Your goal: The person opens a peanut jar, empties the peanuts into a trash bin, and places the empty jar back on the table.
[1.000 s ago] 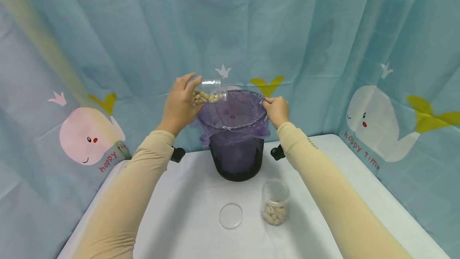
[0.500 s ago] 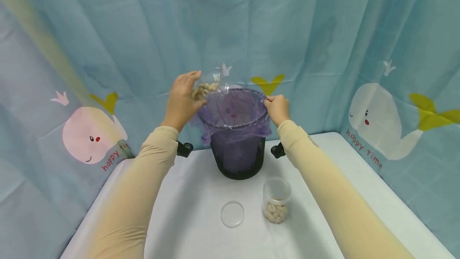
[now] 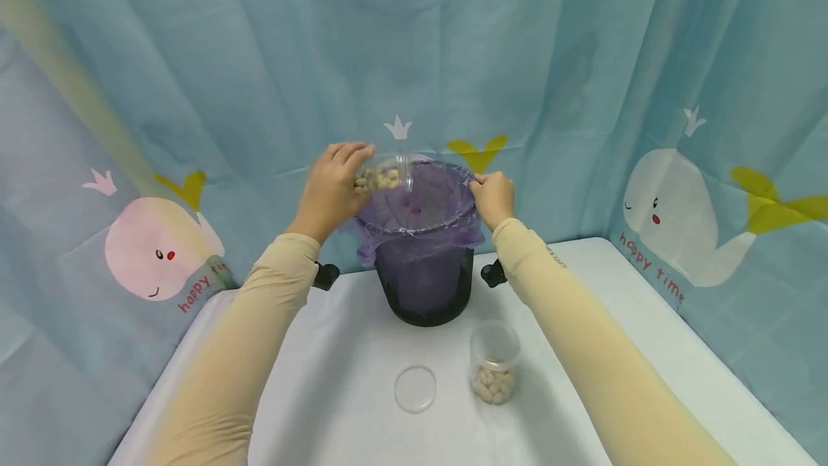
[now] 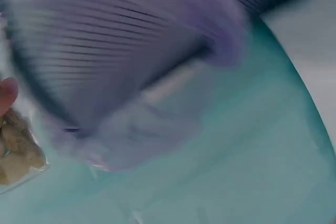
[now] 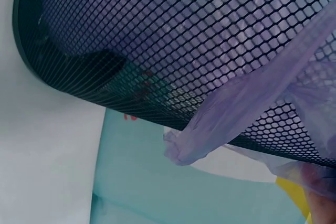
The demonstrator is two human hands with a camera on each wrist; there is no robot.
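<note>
Curtain (image 3: pixel 414 42): light blue, whale prints, behind the tabletop (image 3: pixel 362 426), which is white.

Bin (image 3: pixel 423 293): black mesh, solid dark base band, upright close to the far edge of the tabletop. Bag (image 3: pixel 462 236): thin translucent purple plastic, lines the bin, folded over the rim, bunched and wrinkled outside it; a twisted end hangs down in the right wrist view.

Hands: left hand (image 3: pixel 333 185) grasping a jar by its base end, thumb underneath, fingers over the top. Right hand (image 3: pixel 494 198) pinching the bag at the right side of the bin rim. Cream sleeves on both arms.

Held jar (image 3: pixel 405 172): clear, uncapped, lying about level in the air, mouth toward the right, over the left part of the bin opening. Slightly blurred. Standing jar (image 3: pixel 494 342): clear, upright on the tabletop, right of centre, nearer us than the bin, part filled.

Lid (image 3: pixel 415 389): clear, round, flat on the tabletop, left of the standing jar.

Nuts (image 3: pixel 378 179): pale tan, rounded, heaped along the held jar's lower wall; similar ones at the bottom of the standing jar.
</note>
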